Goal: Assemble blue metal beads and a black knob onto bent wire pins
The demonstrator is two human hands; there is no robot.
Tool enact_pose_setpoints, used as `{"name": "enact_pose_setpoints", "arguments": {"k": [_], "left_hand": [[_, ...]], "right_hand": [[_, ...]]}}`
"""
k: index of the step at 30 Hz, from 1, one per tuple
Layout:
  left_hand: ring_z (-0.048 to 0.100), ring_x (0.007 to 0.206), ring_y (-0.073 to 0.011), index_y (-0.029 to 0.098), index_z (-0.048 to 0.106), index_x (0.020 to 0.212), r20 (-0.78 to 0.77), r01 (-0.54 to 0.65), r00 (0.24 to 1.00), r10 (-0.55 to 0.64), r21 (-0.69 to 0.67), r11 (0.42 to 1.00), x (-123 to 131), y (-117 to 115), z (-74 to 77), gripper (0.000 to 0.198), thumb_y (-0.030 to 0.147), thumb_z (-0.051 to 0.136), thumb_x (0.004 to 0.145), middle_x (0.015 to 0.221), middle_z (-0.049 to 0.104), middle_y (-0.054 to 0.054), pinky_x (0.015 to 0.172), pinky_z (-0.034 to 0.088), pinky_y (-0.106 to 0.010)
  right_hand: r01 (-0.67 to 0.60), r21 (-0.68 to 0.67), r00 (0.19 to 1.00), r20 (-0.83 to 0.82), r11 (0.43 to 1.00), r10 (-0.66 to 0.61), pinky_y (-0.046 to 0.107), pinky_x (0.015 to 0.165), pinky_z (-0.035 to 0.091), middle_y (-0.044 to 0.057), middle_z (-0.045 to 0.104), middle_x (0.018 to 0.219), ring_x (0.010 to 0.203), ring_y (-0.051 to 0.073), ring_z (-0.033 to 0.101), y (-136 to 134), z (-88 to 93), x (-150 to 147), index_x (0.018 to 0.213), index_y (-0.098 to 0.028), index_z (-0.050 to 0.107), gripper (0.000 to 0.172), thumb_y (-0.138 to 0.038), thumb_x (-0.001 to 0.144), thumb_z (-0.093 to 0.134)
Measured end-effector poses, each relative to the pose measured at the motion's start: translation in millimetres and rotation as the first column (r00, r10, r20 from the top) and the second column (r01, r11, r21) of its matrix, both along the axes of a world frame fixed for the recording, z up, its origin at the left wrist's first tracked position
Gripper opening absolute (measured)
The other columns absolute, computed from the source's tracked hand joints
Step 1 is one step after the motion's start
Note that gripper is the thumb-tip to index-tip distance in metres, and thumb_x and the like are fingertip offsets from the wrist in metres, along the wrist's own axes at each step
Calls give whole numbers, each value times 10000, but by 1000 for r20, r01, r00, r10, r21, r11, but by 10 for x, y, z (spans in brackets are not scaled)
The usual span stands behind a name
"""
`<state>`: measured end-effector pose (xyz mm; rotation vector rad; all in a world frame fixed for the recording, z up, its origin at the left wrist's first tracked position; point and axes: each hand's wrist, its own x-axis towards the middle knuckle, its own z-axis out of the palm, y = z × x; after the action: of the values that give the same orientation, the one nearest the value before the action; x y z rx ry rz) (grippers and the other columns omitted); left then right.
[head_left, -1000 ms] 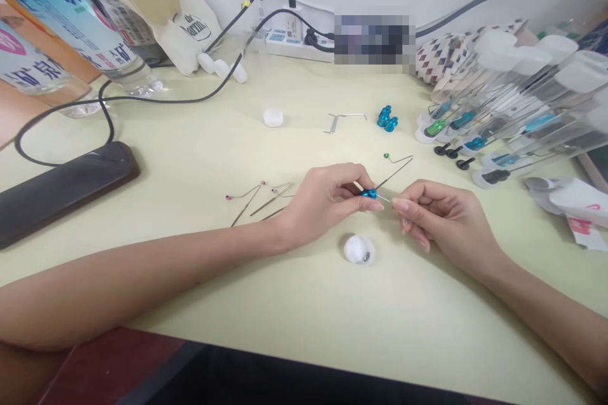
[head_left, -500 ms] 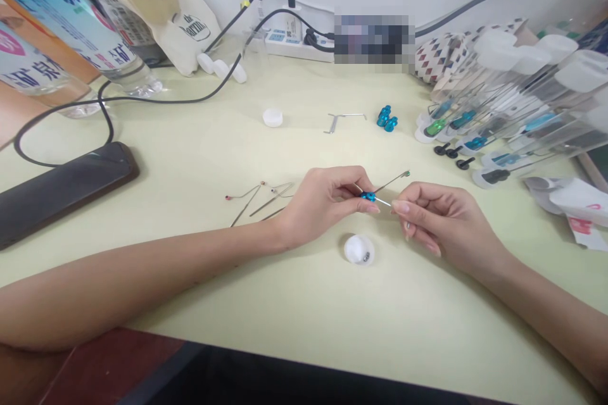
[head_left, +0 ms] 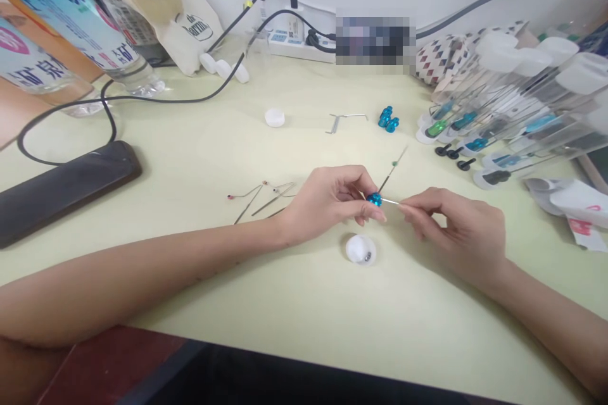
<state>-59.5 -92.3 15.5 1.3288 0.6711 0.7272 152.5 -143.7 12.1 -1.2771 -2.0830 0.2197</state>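
My left hand [head_left: 332,199] pinches a small blue metal fitting [head_left: 374,200] between thumb and fingers. A thin metal rod [head_left: 385,183] with a green bead on it sticks up and to the right from the fitting. In the fingertips of my right hand [head_left: 458,228] is a slim silver hex key [head_left: 390,202], whose tip meets the fitting's right side. The key's other end is hidden in my fingers. Just below my hands, a white cap [head_left: 357,249] holds tiny metal screws [head_left: 368,257]. Several thin bent rods [head_left: 256,199] with small coloured ends lie left of my left hand.
Behind my hands lie a white cap [head_left: 274,118], hex keys [head_left: 335,123] and blue fittings [head_left: 388,119]. Clear tubes [head_left: 522,114] and black pieces [head_left: 466,164] are at right. A black case [head_left: 71,193], cable [head_left: 190,101] and bottles [head_left: 95,31] are at left.
The blue fitting has turned in my left hand, and its rod now points more steeply upward. My right hand has rolled over and shifted slightly right, still pinching the hex key.
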Motion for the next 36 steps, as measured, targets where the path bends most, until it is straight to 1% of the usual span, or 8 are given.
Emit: {"name": "enact_pose_setpoints", "arguments": {"k": [6, 10, 14, 17, 19, 23, 30, 36], "left_hand": [[614, 591, -71, 109, 596, 722, 57, 26, 998, -22, -84, 996, 6, -3, 23, 239, 198, 797, 628, 696, 639, 5, 591, 546, -190], [607, 604, -73, 104, 616, 719, 54, 15, 998, -11, -77, 997, 8, -9, 22, 222, 193, 798, 628, 700, 633, 1, 598, 552, -199], [595, 639, -82, 102, 639, 724, 28, -1, 1000, 2, -23, 1000, 2, -3, 0, 215, 206, 800, 626, 737, 630, -12, 616, 548, -213], [592, 688, -89, 104, 647, 737, 22, -11, 1000, 10, 30, 999, -3, 11, -21, 197, 208, 788, 646, 758, 637, -21, 664, 535, -215], [594, 727, -94, 104, 649, 742, 20, -22, 1000, 21, 73, 997, -2, 19, -30, 188, 203, 782, 654, 763, 636, -20, 707, 529, -216], [601, 755, -97, 102, 651, 761, -40, -40, 998, 47, 162, 986, 6, 24, -25, 179, 224, 759, 689, 784, 638, -20, 737, 525, -216], [618, 794, -111, 126, 677, 888, -164, 6, 985, 47, 313, 950, 1, 1, -3, 142, 236, 640, 807, 879, 670, -40, 756, 521, -237], [614, 792, -115, 124, 675, 888, -202, 28, 979, 35, 304, 952, 2, 5, -9, 141, 226, 601, 824, 882, 663, -48, 730, 512, -233]], "right_hand": [[-133, 305, 963, 266, 943, 50, 279, 531, 452, 13, 698, 692, 612, 160, 637, -14, 30, 73, 852, -258, 664, 143, -125, 818, 626], [-96, 286, 959, 285, 953, 11, 268, 518, 440, 1, 687, 669, 563, 138, 602, -27, 28, 50, 864, -255, 636, 118, -145, 854, 595], [-33, 144, 988, 156, 989, 10, 236, 433, 360, -33, 630, 579, 446, 80, 493, -35, 39, -20, 822, -232, 618, 72, -175, 863, 602], [-43, -120, 994, -105, 992, 30, 212, 379, 323, -57, 566, 513, 382, 53, 443, -38, 77, -76, 777, -218, 616, 85, -215, 862, 611], [-87, -355, 955, -296, 931, -24, 195, 344, 309, -59, 543, 501, 347, 42, 419, -32, 100, -97, 744, -206, 604, 140, -275, 867, 612], [-206, -675, 867, -461, 708, -187, 160, 315, 274, -56, 535, 501, 316, 21, 390, 15, 110, -93, 734, -187, 583, 239, -383, 868, 608], [-292, -736, 814, -527, 611, -245, 137, 309, 223, -63, 542, 519, 317, 12, 356, 71, 86, -72, 866, -205, 552, 215, -407, 856, 623], [-311, -696, 807, -554, 647, -207, 152, 355, 280, -62, 559, 562, 368, 29, 391, 59, 77, -92, 946, -232, 528, 182, -408, 905, 549]]}}
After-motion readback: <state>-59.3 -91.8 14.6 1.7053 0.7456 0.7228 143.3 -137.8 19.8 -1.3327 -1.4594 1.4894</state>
